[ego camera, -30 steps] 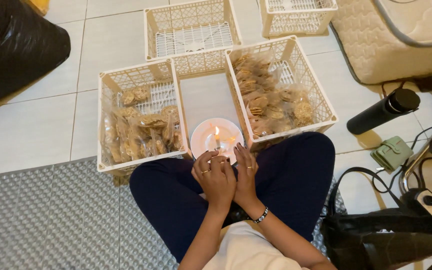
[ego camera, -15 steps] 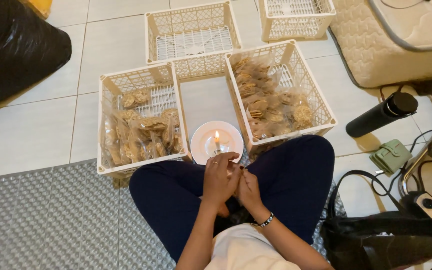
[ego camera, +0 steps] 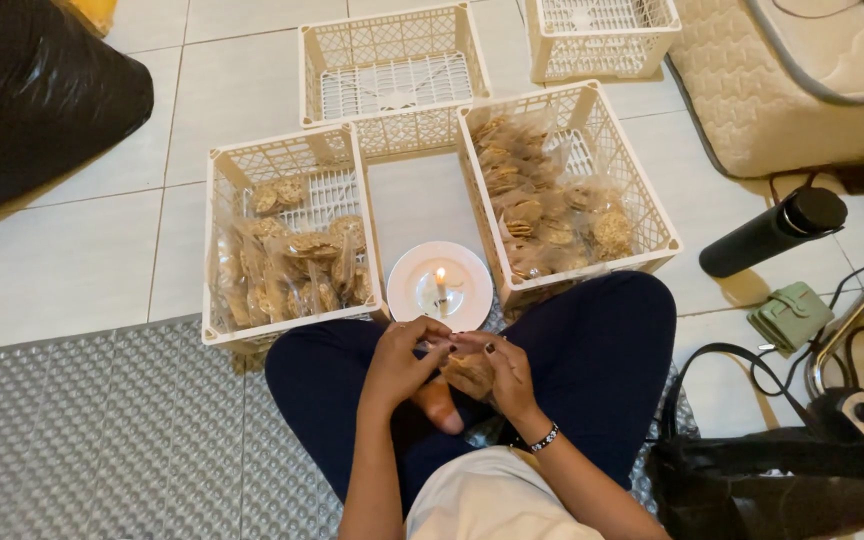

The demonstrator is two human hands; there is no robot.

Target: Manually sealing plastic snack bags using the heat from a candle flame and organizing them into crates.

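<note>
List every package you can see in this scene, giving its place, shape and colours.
Packet: clear bag of brown snacks, held between left hand and right hand.
Left crate's packets: clear bags, tan round snacks, in a white basket.
Right crate's packets: the same, piled loosely.

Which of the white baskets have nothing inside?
The two far baskets: the middle back basket and the top right basket. The left basket and right basket near the candle plate hold bagged snacks.
</note>
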